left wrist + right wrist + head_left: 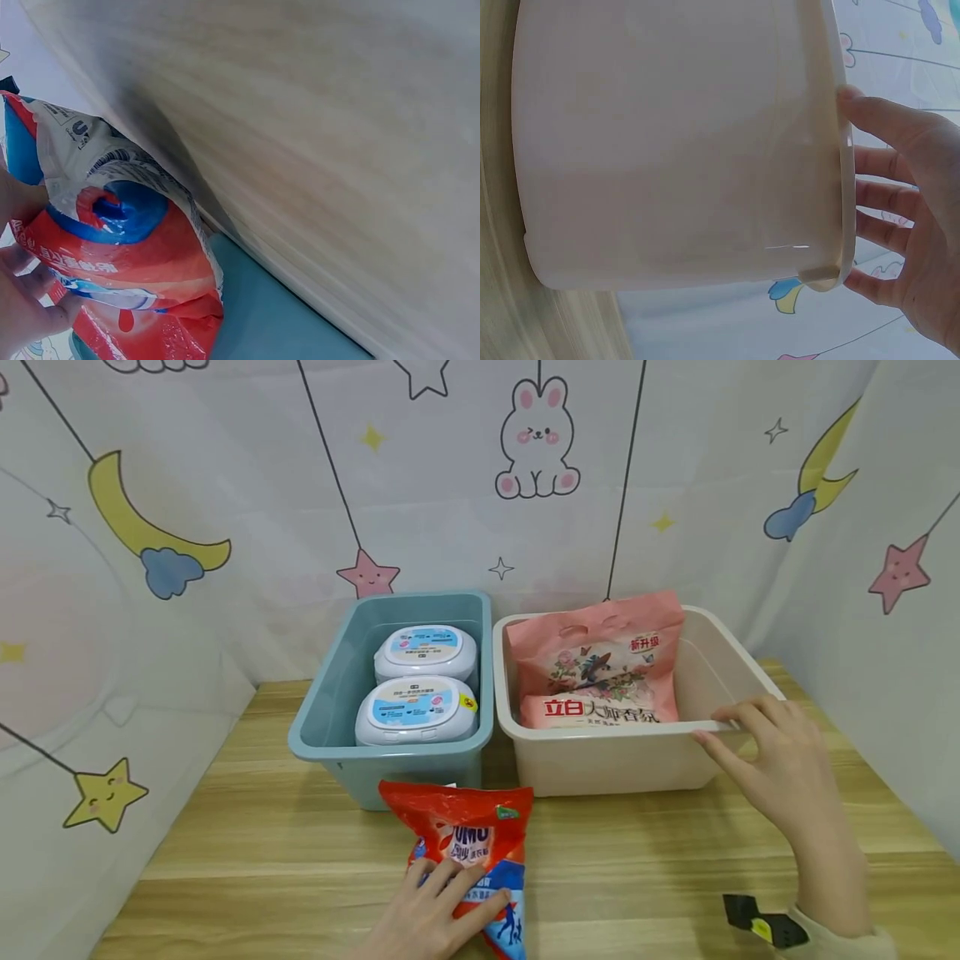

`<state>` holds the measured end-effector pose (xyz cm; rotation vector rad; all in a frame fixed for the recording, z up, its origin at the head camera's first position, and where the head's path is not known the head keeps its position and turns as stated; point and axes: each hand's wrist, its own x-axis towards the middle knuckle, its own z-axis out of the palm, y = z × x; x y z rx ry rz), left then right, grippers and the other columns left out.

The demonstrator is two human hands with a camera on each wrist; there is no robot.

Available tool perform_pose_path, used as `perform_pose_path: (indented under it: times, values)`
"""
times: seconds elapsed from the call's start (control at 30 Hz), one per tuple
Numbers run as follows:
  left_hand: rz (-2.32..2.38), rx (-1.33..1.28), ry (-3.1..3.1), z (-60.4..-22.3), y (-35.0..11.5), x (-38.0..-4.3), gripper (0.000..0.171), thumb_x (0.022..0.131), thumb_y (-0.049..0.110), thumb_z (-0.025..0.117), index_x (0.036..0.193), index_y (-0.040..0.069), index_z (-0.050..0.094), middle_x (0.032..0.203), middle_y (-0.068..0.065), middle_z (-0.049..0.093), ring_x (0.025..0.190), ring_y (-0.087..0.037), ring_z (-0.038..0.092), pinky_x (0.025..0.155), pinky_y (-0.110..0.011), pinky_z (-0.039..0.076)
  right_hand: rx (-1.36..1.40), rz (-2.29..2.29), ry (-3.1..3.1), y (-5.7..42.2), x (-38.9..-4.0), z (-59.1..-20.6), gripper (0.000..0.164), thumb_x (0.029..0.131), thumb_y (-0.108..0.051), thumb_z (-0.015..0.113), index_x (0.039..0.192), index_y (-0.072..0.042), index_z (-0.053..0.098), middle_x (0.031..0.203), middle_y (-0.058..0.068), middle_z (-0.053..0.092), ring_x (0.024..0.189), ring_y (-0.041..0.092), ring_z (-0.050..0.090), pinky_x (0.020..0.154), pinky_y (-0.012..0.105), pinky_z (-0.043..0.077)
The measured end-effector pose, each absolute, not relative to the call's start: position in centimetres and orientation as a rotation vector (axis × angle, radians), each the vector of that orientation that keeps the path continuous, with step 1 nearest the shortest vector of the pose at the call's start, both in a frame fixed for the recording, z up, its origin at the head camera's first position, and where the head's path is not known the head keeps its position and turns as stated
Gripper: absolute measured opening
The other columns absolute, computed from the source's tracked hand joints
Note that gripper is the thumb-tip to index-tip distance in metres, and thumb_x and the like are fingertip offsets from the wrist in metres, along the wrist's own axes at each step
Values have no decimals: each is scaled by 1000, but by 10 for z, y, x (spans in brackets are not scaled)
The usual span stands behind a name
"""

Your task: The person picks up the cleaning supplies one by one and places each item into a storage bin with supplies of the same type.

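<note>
My left hand grips a red and blue OMO laundry detergent bag, its fingers spread over the printed front and its thumb toward the right side. In the left wrist view, the fingers lie against the crinkled bag. At the right, my right hand pinches the front rim of a cream plastic bin, near its right corner. The right wrist view shows the thumb on one side of the bin's rim and the other fingers beyond it.
A pink laundry detergent bag leans inside the cream bin. To its left, a blue-green bin holds two white lidded tubs. Both bins stand on a wooden table before a patterned cloth. A black strap shows near the right sleeve.
</note>
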<state>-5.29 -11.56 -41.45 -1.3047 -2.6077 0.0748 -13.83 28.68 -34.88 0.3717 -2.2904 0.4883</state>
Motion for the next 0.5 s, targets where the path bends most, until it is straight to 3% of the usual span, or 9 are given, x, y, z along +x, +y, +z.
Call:
perform_pose_path:
  times: [0.5]
  values:
    - [12, -1339, -2458, -408, -111, -53, 77, 83, 75, 44, 148, 35, 32, 145, 3, 41, 118, -8, 44, 84, -29, 49, 370, 498, -2290, 286, -137, -347, 30, 74, -24, 81, 92, -4, 67, 89, 12, 63, 89, 37, 53, 75, 53, 37]
